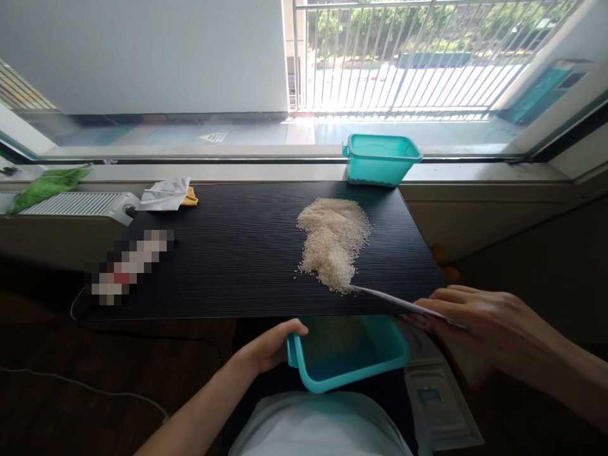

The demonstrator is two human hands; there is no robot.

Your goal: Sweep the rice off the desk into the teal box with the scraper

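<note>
A pile of white rice (pixel 335 237) lies on the dark tabletop, with loose grains around its edges. My left hand (pixel 273 345) grips the left rim of a teal plastic container (pixel 354 373), held just below the table's front edge. Rice seems to lie inside it, though shadow makes this hard to see. Between the fingers of my right hand (pixel 470 316) is a thin flat white sheet (pixel 389 297), seen nearly edge-on. Its far end touches the front of the rice pile. Whether the sheet is card or plastic I cannot tell.
A second teal container (pixel 380 168) stands at the table's back right corner by the window. White and yellow cloths (pixel 166 194) lie at the back left, near a blurred-out object (pixel 133 266). A cable (pixel 95 378) runs across the floor; a pale lid-like panel (pixel 441 402) is at lower right.
</note>
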